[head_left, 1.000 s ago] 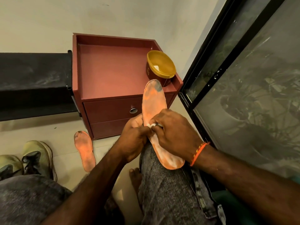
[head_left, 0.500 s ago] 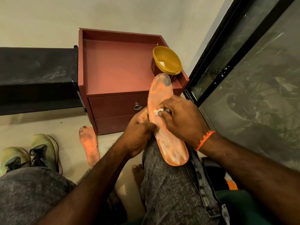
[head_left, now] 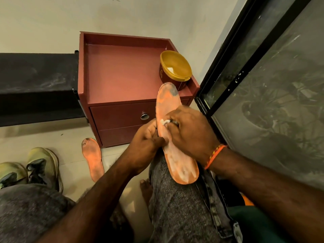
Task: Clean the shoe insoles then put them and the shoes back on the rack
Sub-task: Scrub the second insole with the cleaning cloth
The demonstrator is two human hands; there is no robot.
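An orange insole [head_left: 177, 155] lies along my right knee, its heel end whitened and its toe end dark with dirt. My left hand [head_left: 146, 142] grips its left edge at the middle. My right hand [head_left: 191, 132] lies across the insole and pinches a small white wad [head_left: 164, 122] against its surface. A second orange insole [head_left: 93, 158] lies on the floor to the left. A pair of yellow-green shoes [head_left: 43, 165] stands at the lower left, partly hidden by my left knee.
A red-brown bedside cabinet [head_left: 121, 81] with drawers stands ahead against the wall; a yellow-rimmed tub [head_left: 175, 69] sits on its right corner. A black shelf [head_left: 36, 81] adjoins it on the left. A black-framed glass door [head_left: 263, 76] runs along the right.
My right hand has slid the white wad up the insole from the middle toward the toe end. My left hand keeps its hold on the edge.
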